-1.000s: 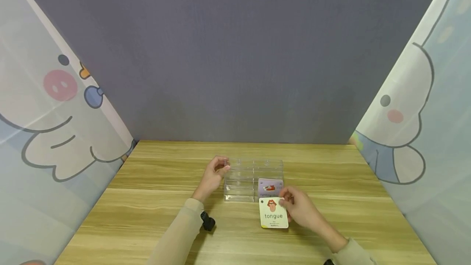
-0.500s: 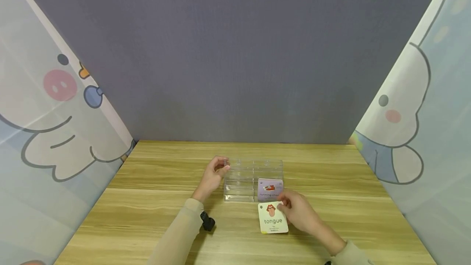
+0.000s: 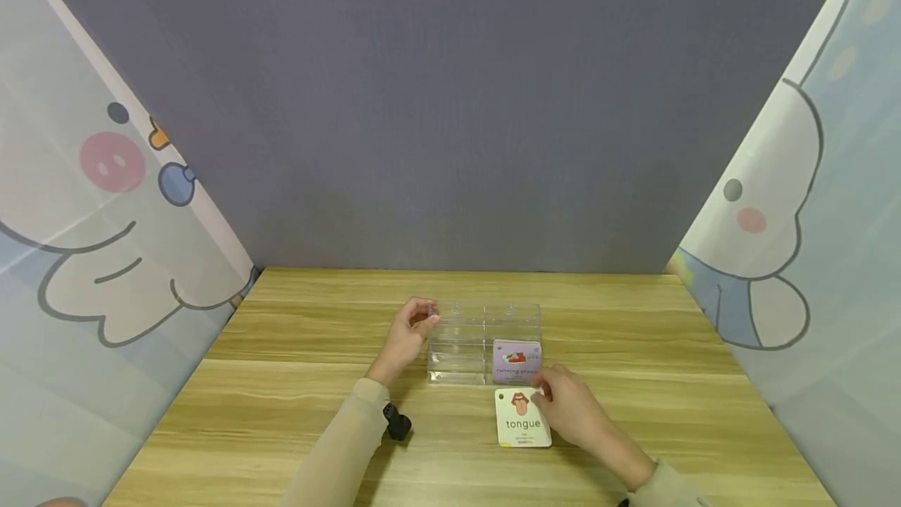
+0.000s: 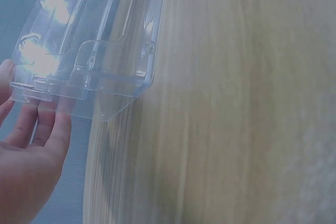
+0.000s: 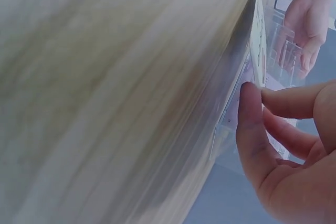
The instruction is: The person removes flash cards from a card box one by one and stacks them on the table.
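A clear plastic rack [image 3: 457, 354] with stepped compartments stands on the table. My left hand [image 3: 404, 339] holds its upper left corner; in the left wrist view the fingers of that hand [image 4: 34, 156] lie behind the clear edge. A purple card [image 3: 514, 358] with red shoes and the words "running shoes" sits in the lower right compartment. Just in front of it, my right hand [image 3: 573, 411] pinches a pale yellow flash card [image 3: 522, 433] reading "tongue" by its upper right corner. Nearly edge-on in the right wrist view, this card [image 5: 258, 30] tilts off the wood, between thumb and index finger.
The wood-grain table [image 3: 317, 311] ends at a dark grey panel [image 3: 450, 139] behind. Cartoon-printed curtains [image 3: 91, 257] flank both sides. A small black device [image 3: 397, 422] sits at the left wrist.
My right hand has drawn the tongue card slightly down and away from the rack, so more of the purple card shows. The left hand has stayed on the rack corner.
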{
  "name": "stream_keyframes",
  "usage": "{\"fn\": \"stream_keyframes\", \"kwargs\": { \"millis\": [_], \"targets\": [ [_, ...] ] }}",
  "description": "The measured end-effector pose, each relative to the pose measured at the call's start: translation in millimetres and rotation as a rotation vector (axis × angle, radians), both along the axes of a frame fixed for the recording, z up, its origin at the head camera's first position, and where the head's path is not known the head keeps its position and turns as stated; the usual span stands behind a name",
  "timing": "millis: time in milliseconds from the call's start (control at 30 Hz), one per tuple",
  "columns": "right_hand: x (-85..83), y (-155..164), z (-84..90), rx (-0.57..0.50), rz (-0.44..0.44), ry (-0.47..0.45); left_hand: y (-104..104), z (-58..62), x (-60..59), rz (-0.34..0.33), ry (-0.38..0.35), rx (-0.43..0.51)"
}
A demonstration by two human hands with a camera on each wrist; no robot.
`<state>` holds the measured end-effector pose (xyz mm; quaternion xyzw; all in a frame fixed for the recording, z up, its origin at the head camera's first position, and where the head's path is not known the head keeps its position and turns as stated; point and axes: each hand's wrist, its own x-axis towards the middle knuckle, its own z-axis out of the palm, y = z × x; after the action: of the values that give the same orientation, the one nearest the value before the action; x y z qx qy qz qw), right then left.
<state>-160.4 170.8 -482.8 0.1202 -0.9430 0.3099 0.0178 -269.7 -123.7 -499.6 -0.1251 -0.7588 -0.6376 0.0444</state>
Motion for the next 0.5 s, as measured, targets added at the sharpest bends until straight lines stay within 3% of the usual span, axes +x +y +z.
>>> {"fn": "stream_keyframes", "kwargs": {
  "millis": [367,500],
  "targets": [
    [-0.1,-3.3,-5.1,0.103,0.054,-0.023,2.0,0.5,-0.6,0.006,-0.003,0.014],
    [-1.2,-4.2,-6.4,0.121,0.059,-0.017,2.3,9.4,4.3,-0.005,-0.015,0.005]
  ]
}}
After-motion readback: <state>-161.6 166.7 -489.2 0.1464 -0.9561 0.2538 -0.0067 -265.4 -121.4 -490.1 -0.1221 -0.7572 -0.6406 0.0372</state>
